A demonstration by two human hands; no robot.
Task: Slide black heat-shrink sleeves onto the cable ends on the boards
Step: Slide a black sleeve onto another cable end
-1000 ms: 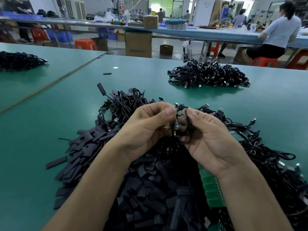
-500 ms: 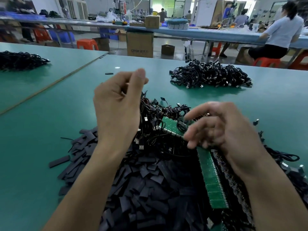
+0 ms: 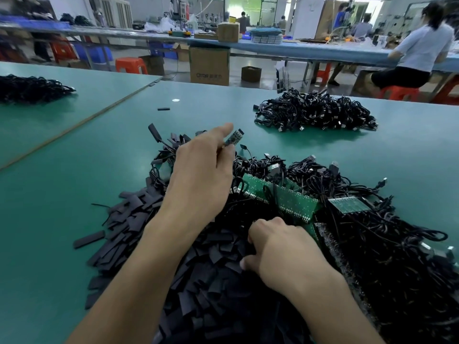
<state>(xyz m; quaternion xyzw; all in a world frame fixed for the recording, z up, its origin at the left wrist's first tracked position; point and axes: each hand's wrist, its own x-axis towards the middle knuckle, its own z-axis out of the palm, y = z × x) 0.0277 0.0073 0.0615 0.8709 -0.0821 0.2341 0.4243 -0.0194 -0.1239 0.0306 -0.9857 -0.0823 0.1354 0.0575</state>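
Left hand (image 3: 201, 175) pinched cable end (image 3: 234, 138) beyond green board (image 3: 282, 198). Right hand (image 3: 283, 254) curled in sleeves (image 3: 206, 286) before board, hold hidden. I judged sleeves light, limp: pinch mid-length.

You can read only grey print starting "QTOR" on the brown cardboard box (image 3: 209, 63) beyond the far edge of the green table (image 3: 409, 150); the rest blurs.

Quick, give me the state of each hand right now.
Left hand: pinching a small cable-end board between thumb and fingers.
Right hand: fingers curled down into the sleeve pile; whether it grips a sleeve cannot be told.
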